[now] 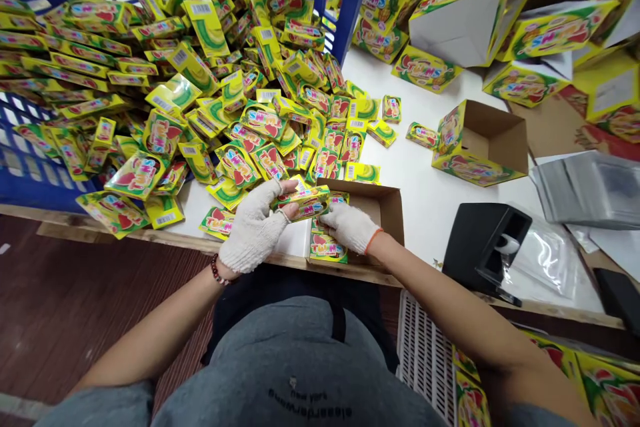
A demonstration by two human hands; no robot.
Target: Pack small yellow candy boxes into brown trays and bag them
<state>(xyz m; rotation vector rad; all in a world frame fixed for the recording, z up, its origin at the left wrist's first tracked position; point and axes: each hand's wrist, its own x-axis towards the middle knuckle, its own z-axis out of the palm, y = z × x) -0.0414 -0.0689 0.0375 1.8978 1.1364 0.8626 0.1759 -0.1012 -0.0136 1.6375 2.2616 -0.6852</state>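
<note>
My left hand (260, 223), in a white fingerless-tip glove, grips a small yellow-and-green candy box (307, 203) between thumb and fingers; whether several are stacked there I cannot tell. Just right of it, my gloved right hand (350, 225) reaches into an open brown cardboard carton (387, 207) at the table's front edge. Its fingers bend down onto the small boxes in the carton's left part, and the fingertips are partly hidden. One candy box (329, 248) lies face up at the carton's near left corner. The carton's right part shows bare cardboard.
Loose candy boxes (260, 120) spill from a blue plastic basket (345, 7) on the left. An open printed carton (480, 147) stands to the right, near a black tape dispenser (475, 247) and clear plastic bags (545, 253). More printed cartons (460, 13) are piled behind.
</note>
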